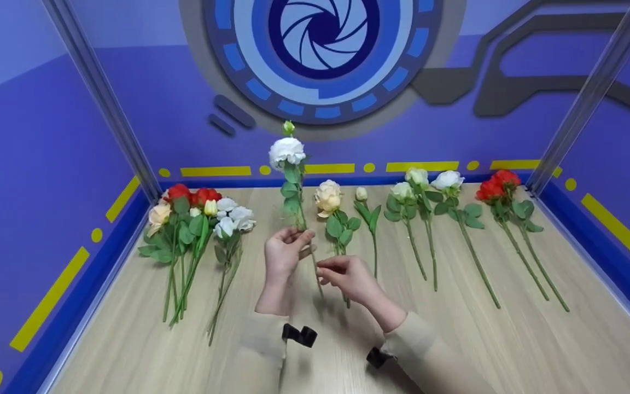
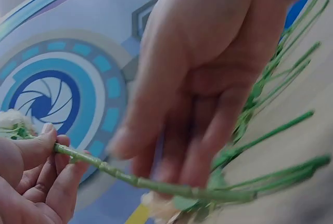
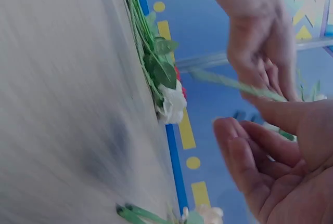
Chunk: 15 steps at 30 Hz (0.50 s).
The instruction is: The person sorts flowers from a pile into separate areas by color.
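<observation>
Biggest thing on my feed is the pale wood table (image 1: pixel 555 361). Off to the left lies a mixed bunch (image 1: pixel 186 234) with red blooms at the back, well apart from both hands.

The one to watch is the tall white flower (image 1: pixel 291 205). It's held up around the middle of the view, and its long axis leans a bit: white head up and away from me, bare end (image 1: pixel 322 294) down, to the right and toward me. From the wrist views I'd say that end is off the table. A peach flower (image 1: pixel 336 225) lies just to its right, lower stem partly behind the right hand (image 1: pixel 354 282).

Left hand (image 1: pixel 284 256) is the one closer to the white head, pinching the stem (image 2: pixel 130 179) right under the leaves. Right hand sits lower, nearer the bare end; its fingers look loosely bent with the thumb apart, so I don't read a grip there. Can't tell if it's touching, too blurry. To me that's the key bit: left high, right low, one slanting stem.

Tiniest thing, a green bud (image 1: pixel 288 128) pokes up on top.
</observation>
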Motion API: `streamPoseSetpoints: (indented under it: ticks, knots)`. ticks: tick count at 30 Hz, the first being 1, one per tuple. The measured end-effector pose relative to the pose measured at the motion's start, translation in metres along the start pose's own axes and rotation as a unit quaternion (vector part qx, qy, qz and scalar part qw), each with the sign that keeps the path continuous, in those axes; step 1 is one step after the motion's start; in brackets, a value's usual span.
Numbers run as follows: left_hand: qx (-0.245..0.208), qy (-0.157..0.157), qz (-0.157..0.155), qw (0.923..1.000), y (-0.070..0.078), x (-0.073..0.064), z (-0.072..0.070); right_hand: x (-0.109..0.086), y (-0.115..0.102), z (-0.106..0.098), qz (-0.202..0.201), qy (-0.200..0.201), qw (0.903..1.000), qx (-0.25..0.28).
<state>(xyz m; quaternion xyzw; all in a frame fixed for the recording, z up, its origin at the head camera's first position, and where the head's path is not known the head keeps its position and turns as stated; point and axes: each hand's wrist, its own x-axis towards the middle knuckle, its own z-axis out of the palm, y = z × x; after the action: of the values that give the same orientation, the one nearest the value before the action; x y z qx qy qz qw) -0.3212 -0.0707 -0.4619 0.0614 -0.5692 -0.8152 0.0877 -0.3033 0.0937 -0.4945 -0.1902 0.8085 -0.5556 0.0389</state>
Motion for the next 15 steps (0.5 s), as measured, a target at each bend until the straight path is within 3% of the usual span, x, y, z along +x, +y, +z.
streamPoseSetpoints:
  ticks: [5, 9, 12, 15]
  knots:
    - [-0.028, -0.027, -0.034, 0.9987, -0.008, -0.002, 0.009, 0.000, -0.002, 0.001, -0.001, 0.016, 0.9991, 0.038]
    - [-0.043, -0.050, -0.050, 0.9965, -0.009, -0.001, 0.007, 0.000, -0.002, -0.001, -0.011, 0.023, 0.9992, 0.030]
    - [-0.022, -0.070, -0.055, 0.9958, -0.007, 0.001, 0.004, 0.001, -0.002, -0.006, -0.024, 0.032, 0.9991, 0.010]
    - [0.029, -0.085, -0.052, 0.9946, -0.004, 0.002, -0.001, 0.003, -0.002, -0.013, -0.029, 0.050, 0.9983, -0.004]
